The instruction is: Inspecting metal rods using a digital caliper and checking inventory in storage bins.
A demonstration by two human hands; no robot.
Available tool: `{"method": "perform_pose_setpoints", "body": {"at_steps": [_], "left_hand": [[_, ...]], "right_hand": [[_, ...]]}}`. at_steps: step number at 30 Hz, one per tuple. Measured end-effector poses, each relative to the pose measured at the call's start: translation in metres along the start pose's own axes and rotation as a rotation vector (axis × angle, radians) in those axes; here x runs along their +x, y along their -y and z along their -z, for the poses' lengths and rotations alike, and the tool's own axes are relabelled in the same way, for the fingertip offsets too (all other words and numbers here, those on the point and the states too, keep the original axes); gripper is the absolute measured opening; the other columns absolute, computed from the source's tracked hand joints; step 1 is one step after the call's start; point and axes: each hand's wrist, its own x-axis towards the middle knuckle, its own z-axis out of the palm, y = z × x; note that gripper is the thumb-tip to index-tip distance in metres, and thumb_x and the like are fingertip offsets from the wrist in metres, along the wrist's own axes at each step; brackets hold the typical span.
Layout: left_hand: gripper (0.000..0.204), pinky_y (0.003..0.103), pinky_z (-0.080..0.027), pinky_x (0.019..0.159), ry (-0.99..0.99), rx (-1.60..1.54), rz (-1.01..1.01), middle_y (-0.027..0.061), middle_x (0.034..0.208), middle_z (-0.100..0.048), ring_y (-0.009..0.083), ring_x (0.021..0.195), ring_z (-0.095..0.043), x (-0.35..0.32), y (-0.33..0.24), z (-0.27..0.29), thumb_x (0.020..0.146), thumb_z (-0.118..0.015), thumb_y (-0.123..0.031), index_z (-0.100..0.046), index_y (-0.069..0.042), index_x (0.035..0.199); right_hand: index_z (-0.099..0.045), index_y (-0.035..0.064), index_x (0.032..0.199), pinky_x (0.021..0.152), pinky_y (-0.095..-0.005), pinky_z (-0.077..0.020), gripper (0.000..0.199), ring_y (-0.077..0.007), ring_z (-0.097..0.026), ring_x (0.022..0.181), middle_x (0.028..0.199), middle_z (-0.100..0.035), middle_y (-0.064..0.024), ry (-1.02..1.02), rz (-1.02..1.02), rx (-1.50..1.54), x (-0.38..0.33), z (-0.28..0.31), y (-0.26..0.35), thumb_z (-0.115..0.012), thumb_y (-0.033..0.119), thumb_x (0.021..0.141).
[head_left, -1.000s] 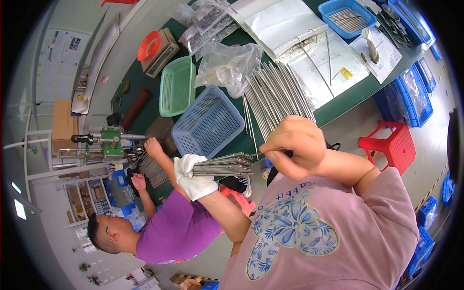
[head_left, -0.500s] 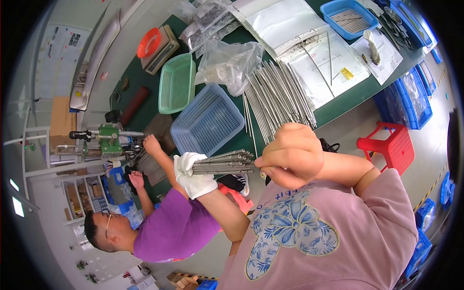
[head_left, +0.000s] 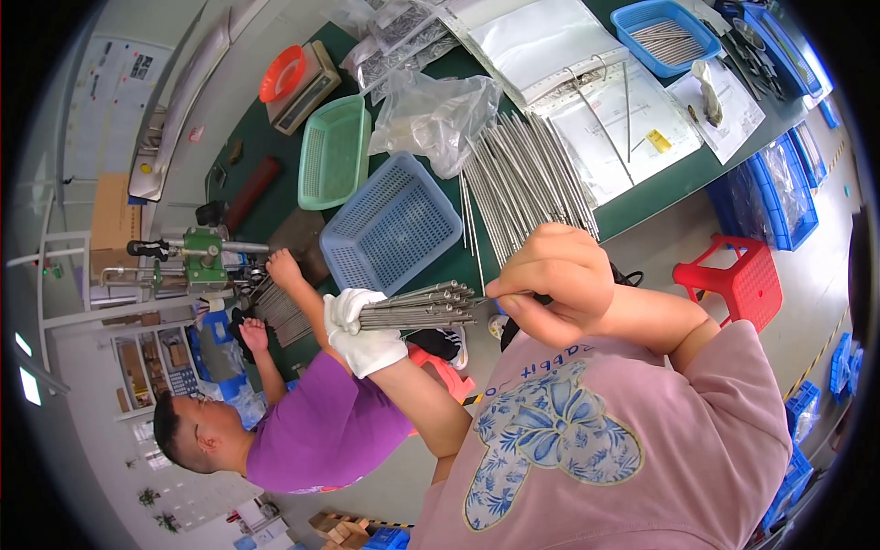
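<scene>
My left hand point(head_left: 365, 337), in a white glove, is closed around a bundle of thin metal rods point(head_left: 417, 310). The rods lie roughly level, their ends fanned a little toward my right hand. Bare and curled into a pinch, my right hand point(head_left: 557, 282) is just off those ends. Its fingertips hide whatever they hold, though a thin dark sliver shows beside them. Behind my hands, many loose metal rods point(head_left: 532, 183) lie side by side on the green table point(head_left: 642, 213).
A blue basket point(head_left: 394, 225) and a green basket point(head_left: 332, 151) stand beyond my left hand. Plastic bags point(head_left: 435, 119) and an open binder point(head_left: 614, 128) lie farther back. At left, a co-worker in purple point(head_left: 321, 422) reaches toward a green press point(head_left: 203, 259). A red stool point(head_left: 733, 280) stands right.
My right hand has risen slightly and its pinch has turned a little by the rod ends. The bundle stays in my left hand, shifted slightly left.
</scene>
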Motion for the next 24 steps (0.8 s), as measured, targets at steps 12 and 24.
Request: {"method": "perform_pose_setpoints", "body": {"at_steps": [12,24], "left_hand": [[0.041,0.018,-0.032,0.035,-0.070,0.076,-0.028,-0.0038,0.036,-0.030,0.0062,0.029,-0.027,0.001,-0.003,0.004,0.078,-0.043,-0.013,-0.027,-0.015,0.040],[0.040,0.017,-0.033,0.036,-0.081,0.031,0.009,-0.0031,0.036,-0.030,0.0059,0.029,-0.028,0.002,-0.002,0.004,0.079,-0.042,-0.014,-0.028,-0.015,0.042]], "right_hand": [[-0.059,0.0003,0.073,0.044,-0.0254,-0.0370,0.015,-0.0157,-0.051,0.047,0.060,-0.057,-0.0055,0.026,-0.011,0.034,-0.003,0.002,-0.002,-0.057,-0.001,0.059],[-0.059,0.0006,0.073,0.043,-0.0255,-0.0368,0.015,-0.0152,-0.051,0.047,0.061,-0.057,-0.0054,0.003,-0.021,0.039,-0.004,-0.001,-0.004,-0.057,-0.001,0.059]]}}
